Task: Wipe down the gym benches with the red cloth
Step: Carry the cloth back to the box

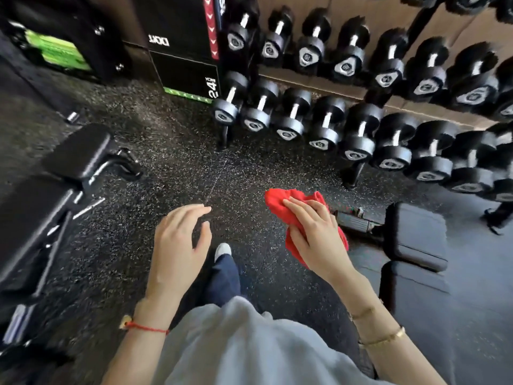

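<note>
While I stand on the floor (166, 162) between two benches, the left bench (55, 173) and right bench (416, 234) both await wiping, as far as I can judge. My right hand (313, 232) clutches the red cloth (280, 201) in mid-air; my left hand (177, 243) hangs relaxed, holding nothing.

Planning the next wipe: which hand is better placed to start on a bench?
Right, probably. The right hand already grips the red cloth and is beside the bench on the right. The left hand is open, over bare floor.
</note>
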